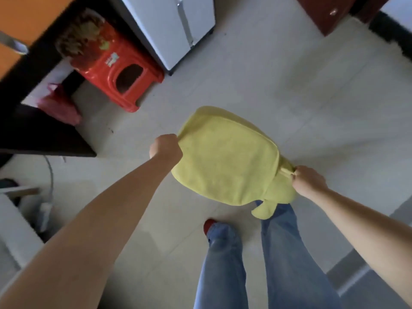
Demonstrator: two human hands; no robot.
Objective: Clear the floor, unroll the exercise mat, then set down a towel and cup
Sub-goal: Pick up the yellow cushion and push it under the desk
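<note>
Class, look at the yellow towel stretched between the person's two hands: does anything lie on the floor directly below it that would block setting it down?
Nothing visible does. The left hand and right hand hold the yellow cloth towel over bare pale tiled floor. The red plastic stool stands well off to the left.

I read the yellow towel (pixel 227 161) as soft, matt terry cloth with a fine nap. At ten o'clock the red stool (pixel 116 70) looks like glossy moulded plastic. The white cabinet (pixel 171 25) at twelve o'clock is smooth with a metallic strip. The floor (pixel 312 90) shows pale, smooth tiles, faintly sheened. The jeans (pixel 283 253) are matt denim.
</note>
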